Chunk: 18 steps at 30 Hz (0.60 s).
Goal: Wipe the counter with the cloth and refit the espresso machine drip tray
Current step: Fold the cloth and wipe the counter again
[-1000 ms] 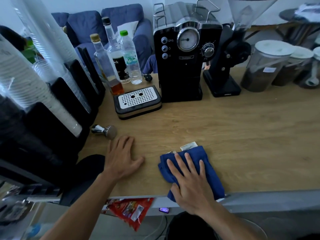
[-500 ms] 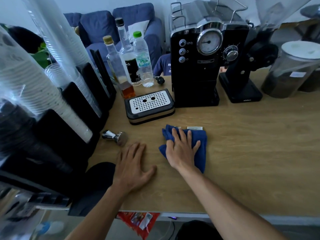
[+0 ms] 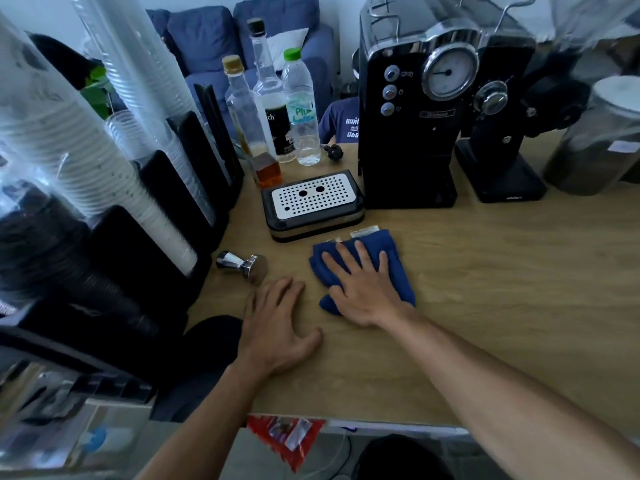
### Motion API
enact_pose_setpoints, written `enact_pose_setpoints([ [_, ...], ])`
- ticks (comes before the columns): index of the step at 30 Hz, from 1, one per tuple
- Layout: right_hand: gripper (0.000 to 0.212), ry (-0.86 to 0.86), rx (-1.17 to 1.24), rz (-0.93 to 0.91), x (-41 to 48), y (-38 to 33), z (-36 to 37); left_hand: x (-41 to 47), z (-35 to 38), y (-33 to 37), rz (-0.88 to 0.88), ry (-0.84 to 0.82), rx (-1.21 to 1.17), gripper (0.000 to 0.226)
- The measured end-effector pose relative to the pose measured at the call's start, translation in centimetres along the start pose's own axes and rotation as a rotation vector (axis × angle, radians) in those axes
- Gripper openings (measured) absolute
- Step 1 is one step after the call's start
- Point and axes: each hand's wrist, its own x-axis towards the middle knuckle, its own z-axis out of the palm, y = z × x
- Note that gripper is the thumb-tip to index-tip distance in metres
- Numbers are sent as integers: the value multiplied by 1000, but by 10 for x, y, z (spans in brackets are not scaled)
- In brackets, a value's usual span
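A folded blue cloth [image 3: 394, 261] lies on the wooden counter [image 3: 502, 278], and my right hand [image 3: 360, 289] presses flat on it with fingers spread. Just beyond the cloth sits the drip tray [image 3: 313, 204], black with a white perforated grille, standing on the counter left of the black espresso machine [image 3: 412, 133] and outside it. My left hand [image 3: 277, 327] rests palm down on the counter near the front edge, holding nothing.
A steel tamper [image 3: 244, 266] lies on its side left of the cloth. Three bottles [image 3: 273, 109] stand behind the tray. Stacked cup dispensers [image 3: 104, 161] fill the left side. A grinder [image 3: 502, 157] and a lidded jar [image 3: 599, 140] stand right of the machine.
My right hand has pushed the cloth away from the front edge, up to just short of the drip tray. My left hand stayed flat on the counter.
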Motion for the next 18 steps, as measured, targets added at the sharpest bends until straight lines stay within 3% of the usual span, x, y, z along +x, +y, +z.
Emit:
enact_pose_setpoints([
  [8,71,15,-23,-89,-67,1,9,-2,-16,2,-4,-103,19,101],
  [18,67,104,-24,-73,-167,-10,38,-39,-9,-12,-36,-5,116,87],
])
